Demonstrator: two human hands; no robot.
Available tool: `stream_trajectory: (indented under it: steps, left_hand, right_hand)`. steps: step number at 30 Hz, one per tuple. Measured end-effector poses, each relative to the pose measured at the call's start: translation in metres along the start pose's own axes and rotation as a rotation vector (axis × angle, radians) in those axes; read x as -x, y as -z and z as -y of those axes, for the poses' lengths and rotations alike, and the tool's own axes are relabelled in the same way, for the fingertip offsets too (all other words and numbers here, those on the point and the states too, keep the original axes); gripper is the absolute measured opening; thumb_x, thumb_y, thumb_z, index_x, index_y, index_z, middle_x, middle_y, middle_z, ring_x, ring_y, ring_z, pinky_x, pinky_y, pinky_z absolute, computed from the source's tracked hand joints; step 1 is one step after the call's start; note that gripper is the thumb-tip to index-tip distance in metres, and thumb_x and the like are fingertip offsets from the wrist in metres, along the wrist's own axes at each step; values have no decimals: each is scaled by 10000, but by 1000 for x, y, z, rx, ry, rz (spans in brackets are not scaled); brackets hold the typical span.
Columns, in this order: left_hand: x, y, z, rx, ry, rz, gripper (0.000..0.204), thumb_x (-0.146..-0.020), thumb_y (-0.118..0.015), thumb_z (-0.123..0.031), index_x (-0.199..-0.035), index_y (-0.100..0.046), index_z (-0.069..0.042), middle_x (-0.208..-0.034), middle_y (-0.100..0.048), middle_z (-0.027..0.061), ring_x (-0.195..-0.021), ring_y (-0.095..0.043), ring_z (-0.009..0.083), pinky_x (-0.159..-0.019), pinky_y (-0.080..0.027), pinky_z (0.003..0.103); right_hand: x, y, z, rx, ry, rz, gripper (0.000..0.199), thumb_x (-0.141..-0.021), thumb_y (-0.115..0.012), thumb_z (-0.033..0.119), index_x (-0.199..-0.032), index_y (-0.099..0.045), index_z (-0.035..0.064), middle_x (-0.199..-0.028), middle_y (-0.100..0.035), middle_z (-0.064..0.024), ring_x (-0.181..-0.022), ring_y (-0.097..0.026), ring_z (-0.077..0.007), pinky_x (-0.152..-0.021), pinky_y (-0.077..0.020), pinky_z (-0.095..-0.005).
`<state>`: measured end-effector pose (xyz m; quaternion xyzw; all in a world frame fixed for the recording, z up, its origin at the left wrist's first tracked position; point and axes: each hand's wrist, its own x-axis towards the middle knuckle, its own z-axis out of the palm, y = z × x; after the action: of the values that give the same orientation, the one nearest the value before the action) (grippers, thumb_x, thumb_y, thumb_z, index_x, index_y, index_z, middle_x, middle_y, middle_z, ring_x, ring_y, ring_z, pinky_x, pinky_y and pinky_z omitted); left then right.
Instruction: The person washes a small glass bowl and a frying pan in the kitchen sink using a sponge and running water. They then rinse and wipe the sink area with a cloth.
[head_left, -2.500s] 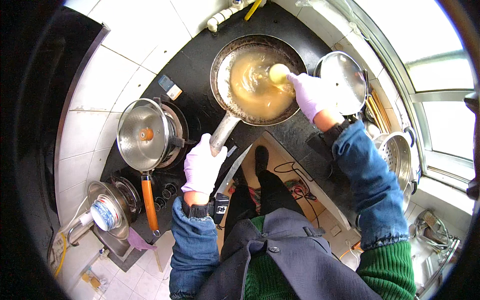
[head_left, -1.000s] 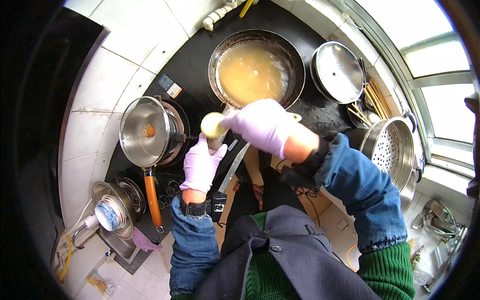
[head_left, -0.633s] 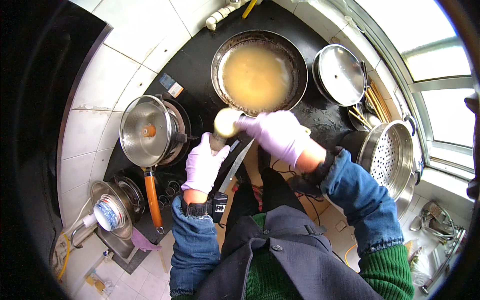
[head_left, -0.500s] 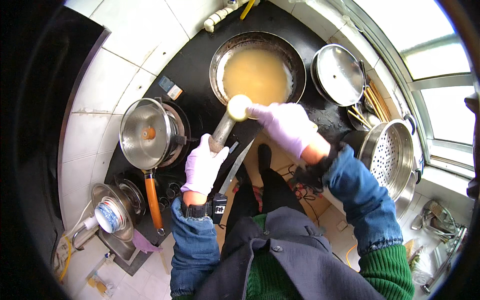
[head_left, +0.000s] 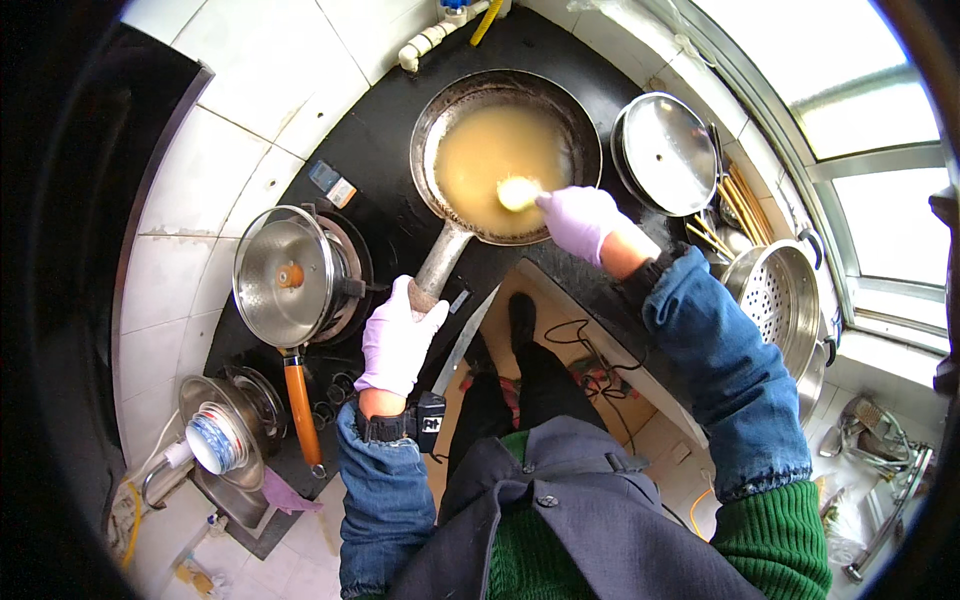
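A large dark wok (head_left: 595, 150) with cloudy tan liquid in it stands on the black counter. My left hand (head_left: 396, 340), in a pale purple glove, is closed around the wok's grey metal handle (head_left: 440, 262). At the wok's near right side, my gloved right hand (head_left: 582, 222) is closed on a pale yellow-white round thing (head_left: 518, 193). That thing is blurred, so I cannot tell its kind; it is over or in the liquid near the wok's near edge. My right fingertips are partly hidden.
A glass-lidded pan (head_left: 285, 275) with an orange handle sits left. A sink with stacked bowls (head_left: 215, 440) lies lower left. At right are a lidded pan (head_left: 665, 152), chopsticks (head_left: 745, 205) and a steamer pot (head_left: 775, 305). A small box (head_left: 332, 184) lies beyond the left pan.
My right hand has moved the pale round thing from above the wok's handle into the area over the wok. My left hand stays on the handle; the view has shifted slightly.
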<state>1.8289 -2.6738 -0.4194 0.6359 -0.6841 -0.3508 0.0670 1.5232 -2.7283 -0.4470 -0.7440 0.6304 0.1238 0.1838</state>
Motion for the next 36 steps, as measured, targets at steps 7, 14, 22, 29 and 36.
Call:
stream_trajectory:
  steps: [7, 14, 22, 29, 36]
  left_hand:
    - [0, 0, 0, 4, 9, 5, 498, -864, -744, -384, -1198, -553, -67, -840, -717, 163, -798, -716, 348, -691, -560, 427]
    - [-1, 1, -1, 9, 18, 5, 494, -864, -742, -386, -1192, -550, -71, -843, -716, 169, -794, -713, 355, -680, -554, 440]
    - [-1, 1, 0, 17, 9, 0, 493, -865, -741, -386, -1195, -548, -76, -841, -712, 175, -798, -709, 367, -685, -553, 449]
    - [0, 2, -1, 25, 21, 11, 490, -864, -743, -386, -1190, -547, -77, -835, -712, 173, -801, -710, 365, -690, -554, 448]
    - [-1, 4, -3, -16, 33, 11, 487, -863, -743, -387, -1184, -546, -78, -845, -714, 171, -802, -711, 363, -692, -554, 445]
  right_hand:
    - [-34, 26, -5, 80, -72, -203, 235, -943, -540, 138, -1112, -703, 123, -896, -720, -151, -851, -716, -333, -772, -569, -438]
    - [-14, 21, 10, -44, 74, -13, 223, -936, -533, 167, -1039, -722, 111, -871, -731, -141, -835, -723, -331, -767, -574, -440]
    - [-35, 28, 12, 45, 125, -219, 244, -945, -520, 155, -1112, -693, 116, -871, -715, -148, -840, -708, -341, -751, -557, -439]
    - [-17, 13, -4, 93, -17, -224, 209, -944, -517, 154, -1025, -702, 97, -868, -721, -153, -839, -719, -340, -719, -574, -444]
    - [1, 29, 12, 69, 35, 61, 258, -950, -493, 119, -1125, -683, 105, -865, -712, -155, -832, -706, -348, -718, -557, -457]
